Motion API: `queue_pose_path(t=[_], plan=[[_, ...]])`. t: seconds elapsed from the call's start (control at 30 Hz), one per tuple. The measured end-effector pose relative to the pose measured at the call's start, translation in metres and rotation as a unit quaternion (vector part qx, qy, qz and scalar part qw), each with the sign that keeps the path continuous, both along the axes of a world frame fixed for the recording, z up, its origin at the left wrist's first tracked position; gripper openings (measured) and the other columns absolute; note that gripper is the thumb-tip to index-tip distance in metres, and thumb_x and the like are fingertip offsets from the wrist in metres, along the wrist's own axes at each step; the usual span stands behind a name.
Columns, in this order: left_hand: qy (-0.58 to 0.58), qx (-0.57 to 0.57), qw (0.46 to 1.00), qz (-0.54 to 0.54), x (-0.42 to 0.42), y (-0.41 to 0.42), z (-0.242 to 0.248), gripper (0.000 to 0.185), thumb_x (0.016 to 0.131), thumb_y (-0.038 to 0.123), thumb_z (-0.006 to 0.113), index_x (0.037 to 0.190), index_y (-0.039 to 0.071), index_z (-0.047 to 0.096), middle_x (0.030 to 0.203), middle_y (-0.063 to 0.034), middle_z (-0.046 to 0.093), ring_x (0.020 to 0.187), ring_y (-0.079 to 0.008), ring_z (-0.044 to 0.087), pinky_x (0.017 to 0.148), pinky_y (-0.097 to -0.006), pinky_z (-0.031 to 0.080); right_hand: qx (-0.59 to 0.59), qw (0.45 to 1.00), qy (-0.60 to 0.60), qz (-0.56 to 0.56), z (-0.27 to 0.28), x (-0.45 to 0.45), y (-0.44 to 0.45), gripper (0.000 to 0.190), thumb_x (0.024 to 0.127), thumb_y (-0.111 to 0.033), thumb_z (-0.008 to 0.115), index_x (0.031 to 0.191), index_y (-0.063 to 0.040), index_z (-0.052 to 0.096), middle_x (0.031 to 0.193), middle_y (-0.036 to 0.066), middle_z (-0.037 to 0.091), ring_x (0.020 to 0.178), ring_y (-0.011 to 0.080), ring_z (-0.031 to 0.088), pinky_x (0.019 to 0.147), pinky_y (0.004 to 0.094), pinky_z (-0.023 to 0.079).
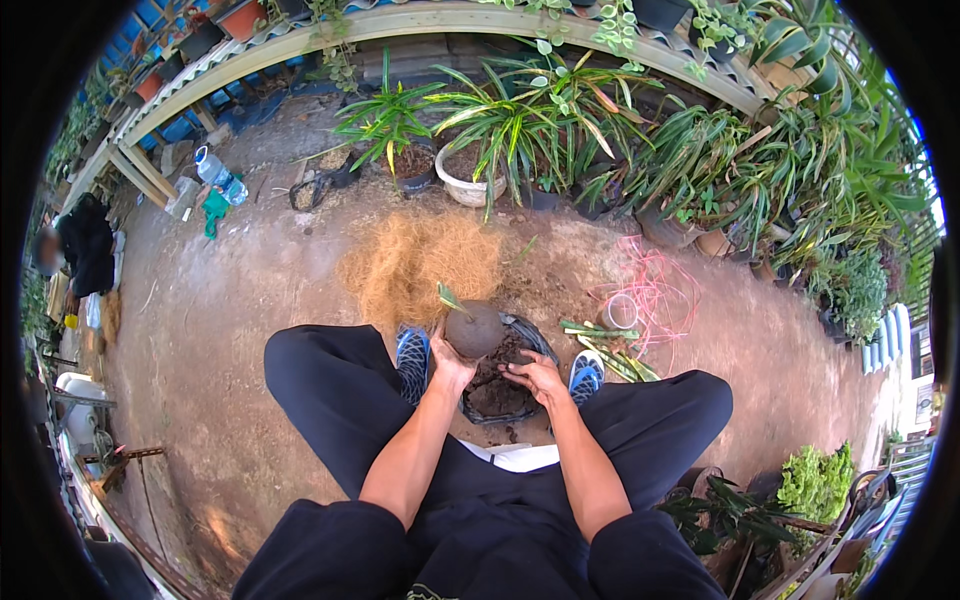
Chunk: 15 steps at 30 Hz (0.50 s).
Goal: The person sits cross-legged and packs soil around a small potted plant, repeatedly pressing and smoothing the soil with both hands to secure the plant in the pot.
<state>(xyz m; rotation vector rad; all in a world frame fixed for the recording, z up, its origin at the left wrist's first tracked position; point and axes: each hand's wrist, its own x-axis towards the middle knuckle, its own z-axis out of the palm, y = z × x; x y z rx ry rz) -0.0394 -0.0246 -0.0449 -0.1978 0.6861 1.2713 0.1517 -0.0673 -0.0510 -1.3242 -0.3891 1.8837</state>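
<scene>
My left hand [452, 360] holds a round ball of dark soil [475, 330] from below and its left side. A short green leaf cutting [451, 298] sticks out of the ball's top. Between my feet sits a black plastic bag [545, 335], its rim rolled down around loose dark soil [499, 397]. Over the right part of that soil is my right hand [537, 373], palm partly turned up and fingers apart and bent. Dirt marks its fingertips, and no object shows in it.
Beyond the ball lies a heap of brown coconut fibre [424, 262]. To the right are tangled pink plastic twine [660, 285], a clear plastic cup [621, 310] and cut green leaves [615, 360]. Potted plants [472, 180] line the back. A water bottle [221, 176] lies far left; another person [86, 244] is at the edge.
</scene>
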Motion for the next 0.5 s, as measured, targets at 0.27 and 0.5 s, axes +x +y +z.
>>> queue_pose_path(t=[0.27,0.5], plan=[[-0.046,0.026,0.999,-0.01,-0.001,-0.007,0.026,0.053,0.096,0.043,0.031,0.135,0.011,0.05,0.137,-0.0165,0.053,0.124,-0.0426,0.052,0.096,-0.0754,0.039,0.016,0.999,-0.015,-0.032,0.005,0.001,0.003,0.06,0.086,0.013,0.057,0.139,0.014,0.028,0.112,0.025,0.062,0.095,0.0335,0.069,0.085,0.0407,0.061],[-0.073,0.037,0.997,-0.012,-0.007,-0.008,0.026,0.056,0.097,0.046,0.03,0.138,0.012,0.046,0.14,-0.0184,0.049,0.125,-0.0441,0.051,0.097,-0.077,0.036,0.022,0.999,0.017,-0.025,0.019,-0.002,0.005,0.055,0.09,0.011,0.053,0.139,0.013,0.028,0.116,0.025,0.06,0.099,0.0338,0.068,0.088,0.0412,0.06]])
